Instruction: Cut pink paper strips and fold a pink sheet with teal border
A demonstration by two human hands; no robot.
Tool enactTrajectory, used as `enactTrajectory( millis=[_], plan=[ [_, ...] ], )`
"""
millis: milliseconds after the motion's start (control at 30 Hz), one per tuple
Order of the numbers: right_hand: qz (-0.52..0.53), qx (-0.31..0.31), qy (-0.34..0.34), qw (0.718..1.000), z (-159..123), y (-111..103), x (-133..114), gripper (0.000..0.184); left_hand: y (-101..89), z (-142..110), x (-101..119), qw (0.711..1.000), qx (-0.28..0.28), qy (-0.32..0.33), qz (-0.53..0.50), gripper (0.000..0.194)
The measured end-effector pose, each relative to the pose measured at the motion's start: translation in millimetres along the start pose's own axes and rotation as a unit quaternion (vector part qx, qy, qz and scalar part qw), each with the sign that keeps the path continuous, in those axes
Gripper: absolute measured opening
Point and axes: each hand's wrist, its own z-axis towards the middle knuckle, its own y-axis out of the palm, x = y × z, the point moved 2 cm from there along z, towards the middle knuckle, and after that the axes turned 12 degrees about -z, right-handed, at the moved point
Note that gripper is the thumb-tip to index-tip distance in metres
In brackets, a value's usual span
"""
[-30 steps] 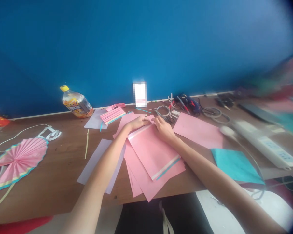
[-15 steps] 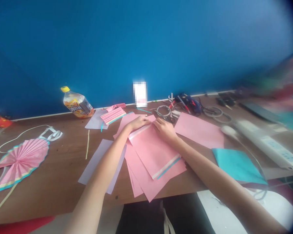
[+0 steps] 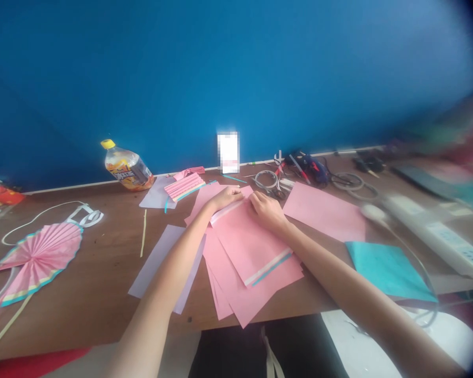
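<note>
A pink paper sheet (image 3: 248, 241) with a white and a teal stripe near its close edge lies on top of a stack of pink sheets (image 3: 236, 294) on the brown table (image 3: 90, 273). My left hand (image 3: 225, 197) and my right hand (image 3: 265, 208) rest on the sheet's far edge, fingers curled and pinching a narrow fold there. The fingertips of both hands almost meet over the fold.
A folded pink fan (image 3: 39, 257) lies at the left, a tilted bottle (image 3: 126, 167) against the blue wall. Pleated pink paper (image 3: 183, 186), a lilac sheet (image 3: 161, 262), a teal sheet (image 3: 388, 270), another pink sheet (image 3: 325, 210), a power strip (image 3: 437, 236), cables and tools (image 3: 299, 168) surround the stack.
Both hands stay on the far edge of the sheet, barely shifting. The view has drifted slightly to the left.
</note>
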Motion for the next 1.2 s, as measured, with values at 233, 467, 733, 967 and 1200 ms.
enactTrajectory(
  millis=[233, 467, 733, 967, 1200],
  plan=[
    [0.09, 0.047, -0.076, 0.992, -3, -11, -3, 0.009, -2.0, 5, -5, 1.0, 0.003, 0.018, 0.011, 0.04],
    [0.176, 0.026, -0.122, 0.976, -7, -24, -8, 0.012, -1.7, 3, -6, 0.999, -0.007, 0.037, 0.02, 0.037],
    [0.33, -0.124, -0.122, 0.928, -16, -51, -30, 0.011, -1.3, 3, -14, 0.999, 0.022, 0.032, 0.026, 0.035],
    [0.678, -0.357, -0.296, 0.571, -40, -101, -86, 0.011, 0.4, 0, -12, 0.999, 0.016, -0.003, 0.027, 0.039],
    [0.761, -0.364, -0.223, 0.489, -19, -111, -65, 0.033, -0.1, 0, -12, 1.0, -0.002, 0.01, 0.007, 0.042]
  ],
)
